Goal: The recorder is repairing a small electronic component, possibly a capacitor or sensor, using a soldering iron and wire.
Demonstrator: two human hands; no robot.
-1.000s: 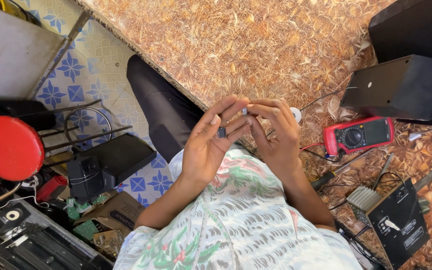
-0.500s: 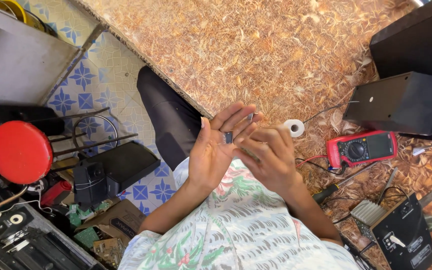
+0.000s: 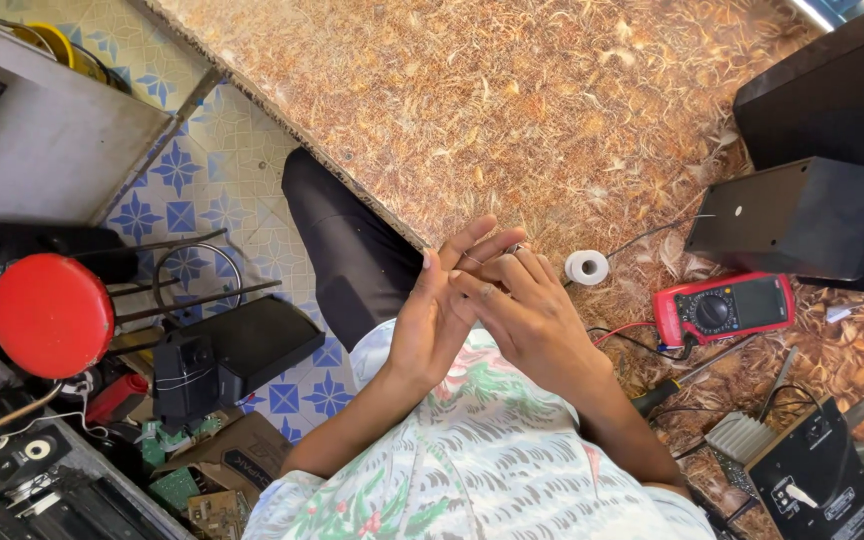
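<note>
My left hand (image 3: pixel 430 325) and my right hand (image 3: pixel 530 315) are pressed together over the near edge of the speckled brown tabletop (image 3: pixel 512 110). The left fingers point up, almost straight, and the right fingers lie across the left palm. A small dark and shiny part (image 3: pixel 514 247) peeks out where the fingertips of both hands meet; most of it is hidden. My floral shirt (image 3: pixel 492 470) fills the bottom of the view, and my dark trouser leg (image 3: pixel 347 250) shows below the table edge.
On the table to the right lie a white tape roll (image 3: pixel 586 267), a red multimeter (image 3: pixel 722 307) with leads, black speaker boxes (image 3: pixel 797 218), a screwdriver (image 3: pixel 672 385) and a finned heat sink (image 3: pixel 742 435). A red stool (image 3: pixel 50 315), a black device (image 3: pixel 227 350) and circuit boards (image 3: pixel 187 490) crowd the tiled floor.
The hands have closed flatter against each other and the small dark part, plainly seen between the fingers before, is now mostly covered. The view has shifted so the hands sit slightly lower.
</note>
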